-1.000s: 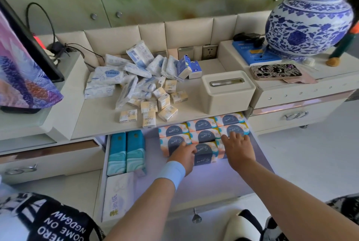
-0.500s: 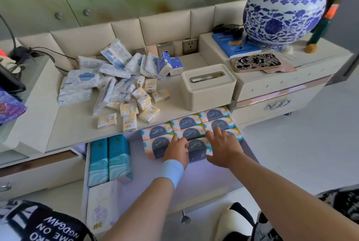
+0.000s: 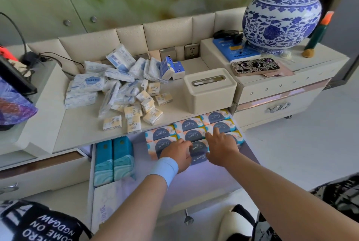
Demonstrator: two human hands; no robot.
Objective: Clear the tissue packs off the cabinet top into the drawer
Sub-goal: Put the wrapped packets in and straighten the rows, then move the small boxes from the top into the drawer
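Note:
The drawer (image 3: 204,180) under the cabinet top (image 3: 77,132) is pulled out. Navy-and-orange tissue packs (image 3: 192,124) fill its back right in rows. My left hand (image 3: 177,153) is curled on the left edge of the front middle pack (image 3: 198,151). On that pack's right side lies my right hand (image 3: 221,146), flat, its fingers spread over the neighbouring packs. Two teal packs (image 3: 113,161) and a white pack (image 3: 108,202) lie at the drawer's left. On the cabinet top sits a heap of white-and-blue packs (image 3: 87,85) and small yellow packs (image 3: 134,112).
A cream tissue box (image 3: 209,91) stands on the cabinet top just behind the drawer's right end. A blue-and-white vase (image 3: 281,17), a phone (image 3: 254,65) and a blue book (image 3: 233,52) are on the raised right unit. A screen (image 3: 13,77) and cables are at the left.
My view has swung left and back a little. Both hands have stayed on the front packs in the drawer, shifting only slightly. The heap on the cabinet top has not changed.

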